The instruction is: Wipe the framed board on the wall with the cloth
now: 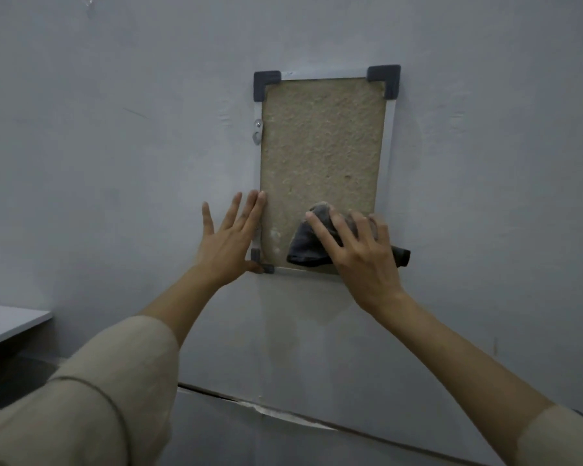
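A framed board (322, 142) hangs on the grey wall, with a rough beige surface, a thin metal frame and dark plastic corner caps. My right hand (357, 250) presses a dark grey cloth (305, 245) flat against the board's lower right part, fingers spread over it. One end of the cloth sticks out past the frame on the right. My left hand (231, 240) lies flat with straight fingers on the wall and the frame's lower left edge, thumb near the bottom left corner cap.
A metal hanger bracket (257, 131) with a screw sits on the frame's left side. A white table corner (11, 322) juts in at the lower left. A cracked seam (266, 410) runs across the wall below the board.
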Tool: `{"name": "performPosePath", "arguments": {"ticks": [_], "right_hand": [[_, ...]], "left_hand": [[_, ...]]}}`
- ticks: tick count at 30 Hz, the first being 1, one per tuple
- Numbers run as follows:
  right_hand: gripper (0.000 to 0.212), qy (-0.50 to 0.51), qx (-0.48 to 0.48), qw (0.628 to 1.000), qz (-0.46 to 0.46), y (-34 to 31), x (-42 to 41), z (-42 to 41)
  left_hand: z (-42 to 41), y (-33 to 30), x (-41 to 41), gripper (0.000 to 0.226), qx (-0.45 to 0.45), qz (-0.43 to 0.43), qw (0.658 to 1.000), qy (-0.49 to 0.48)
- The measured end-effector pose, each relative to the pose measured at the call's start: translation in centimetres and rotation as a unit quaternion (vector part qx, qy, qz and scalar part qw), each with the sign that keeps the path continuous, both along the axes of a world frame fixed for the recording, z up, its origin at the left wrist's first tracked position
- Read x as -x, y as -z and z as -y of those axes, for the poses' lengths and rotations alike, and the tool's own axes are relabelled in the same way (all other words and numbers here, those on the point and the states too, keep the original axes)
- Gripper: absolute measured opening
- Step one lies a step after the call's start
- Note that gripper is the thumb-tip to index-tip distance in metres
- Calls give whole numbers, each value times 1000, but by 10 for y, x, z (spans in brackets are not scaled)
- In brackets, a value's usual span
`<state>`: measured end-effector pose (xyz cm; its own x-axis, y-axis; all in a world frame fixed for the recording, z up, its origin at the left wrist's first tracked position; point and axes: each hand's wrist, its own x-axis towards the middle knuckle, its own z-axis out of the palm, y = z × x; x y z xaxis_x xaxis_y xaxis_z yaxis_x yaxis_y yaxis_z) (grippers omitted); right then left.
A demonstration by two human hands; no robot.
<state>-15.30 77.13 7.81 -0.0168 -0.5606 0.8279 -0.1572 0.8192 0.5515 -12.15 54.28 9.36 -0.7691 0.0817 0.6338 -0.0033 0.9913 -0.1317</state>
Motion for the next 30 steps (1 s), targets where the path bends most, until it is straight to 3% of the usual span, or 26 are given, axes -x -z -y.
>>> {"name": "performPosePath", "arguments": {"ticks": [3, 10, 14, 16, 20, 22, 28, 30], "right_hand": [[47, -52, -17, 998, -8, 0, 0, 7], [39, -115, -224, 967, -24, -3, 1, 1], [34, -94, -120, 987, -42, -42, 6, 4], [35, -100, -96, 989, -42, -31, 6, 11], [36, -135, -238, 960, 63, 24, 1, 16], [39, -136, -244, 956, 91, 19, -1, 15], [30, -146, -60, 987, 36, -57, 4, 15], [33, -170, -78, 981, 58, -39, 3, 19]], "left_hand": [[0, 2, 1, 125, 10, -4, 1000, -13], [0, 2, 2, 126, 11, -5, 1000, -16], [0, 3, 3, 124, 9, -10, 1000, -9], [-1, 3, 2, 123, 8, -8, 1000, -6], [-2, 2, 2, 126, 7, -1, 1000, -6], [0, 3, 4, 125, 7, -2, 1000, -8], [1, 5, 4, 120, 11, -9, 1000, -5], [0, 4, 4, 123, 9, -3, 1000, -7]]}}
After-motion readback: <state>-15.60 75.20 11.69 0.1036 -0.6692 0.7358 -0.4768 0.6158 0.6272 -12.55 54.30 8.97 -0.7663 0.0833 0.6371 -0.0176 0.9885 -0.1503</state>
